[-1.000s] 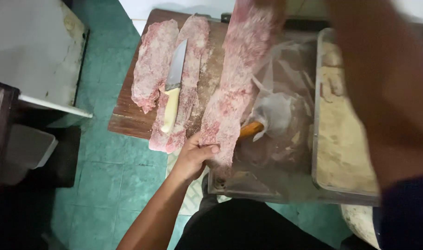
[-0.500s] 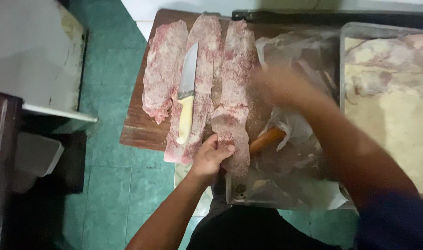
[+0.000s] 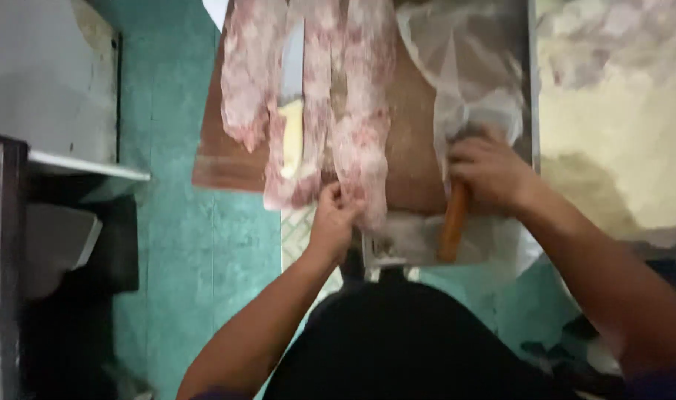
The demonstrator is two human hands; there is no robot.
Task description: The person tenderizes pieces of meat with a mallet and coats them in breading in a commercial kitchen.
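Three long strips of raw pink meat lie side by side on a brown wooden cutting board (image 3: 419, 141). My left hand (image 3: 336, 219) pinches the near end of the right strip (image 3: 364, 126). The middle strip (image 3: 319, 111) and left strip (image 3: 248, 81) lie untouched. A knife with a pale yellow handle (image 3: 291, 126) rests between the left and middle strips. My right hand (image 3: 493, 174) is closed around an orange-handled tool (image 3: 453, 222) under a crumpled clear plastic sheet (image 3: 471, 67); its working end is hidden.
A large pale tray or slab (image 3: 612, 133) sits to the right of the board. A grey cabinet with a white ledge (image 3: 64, 104) and a dark piece of furniture (image 3: 5, 244) stand at the left. Green tiled floor (image 3: 182, 252) lies below.
The right strip of meat came down from the air onto the board. My right hand let go of it and moved to the orange-handled tool. The camera view has shifted closer.
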